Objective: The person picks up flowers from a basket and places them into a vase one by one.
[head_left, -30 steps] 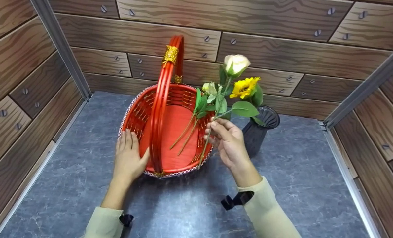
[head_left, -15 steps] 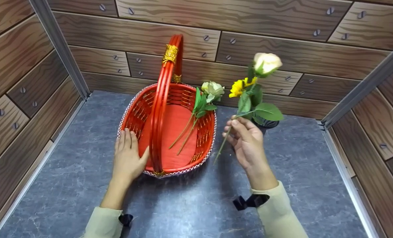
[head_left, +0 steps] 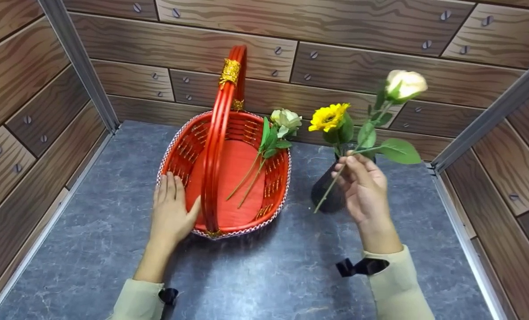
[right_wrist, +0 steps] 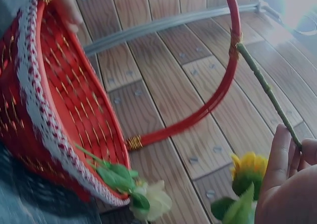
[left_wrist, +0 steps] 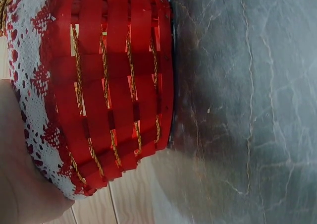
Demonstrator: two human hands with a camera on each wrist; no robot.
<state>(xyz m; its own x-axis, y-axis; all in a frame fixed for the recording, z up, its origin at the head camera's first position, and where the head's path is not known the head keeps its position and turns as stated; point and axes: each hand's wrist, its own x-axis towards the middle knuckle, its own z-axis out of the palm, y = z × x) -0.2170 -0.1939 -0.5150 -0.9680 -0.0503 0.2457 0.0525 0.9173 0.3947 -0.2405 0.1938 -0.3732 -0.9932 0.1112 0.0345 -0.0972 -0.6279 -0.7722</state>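
Pinching white rose [head_left: 406, 86] by stem in right hand [head_left: 366, 193]; rose seemingly left to place. Left hand [head_left: 171, 211] rests straight-fingered on red basket [head_left: 275, 182], 8 o'clock. Pale flower [head_left: 286, 121] already in basket, 2 o'clock; sunflower [head_left: 328, 117] stands in black vase [head_left: 320, 192], basket's 3 o'clock.

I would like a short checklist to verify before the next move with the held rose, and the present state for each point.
1. Rose pinched by its stem in the right hand: ok.
2. Rose apart from the basket: ok.
3. Left hand resting on the basket's rim: ok.
4. Sunflower standing in the vase: ok.
5. Rose's stem end inside the vase: not ok, it is outside.
6. Vase mouth free enough: cannot tell, partly hidden.
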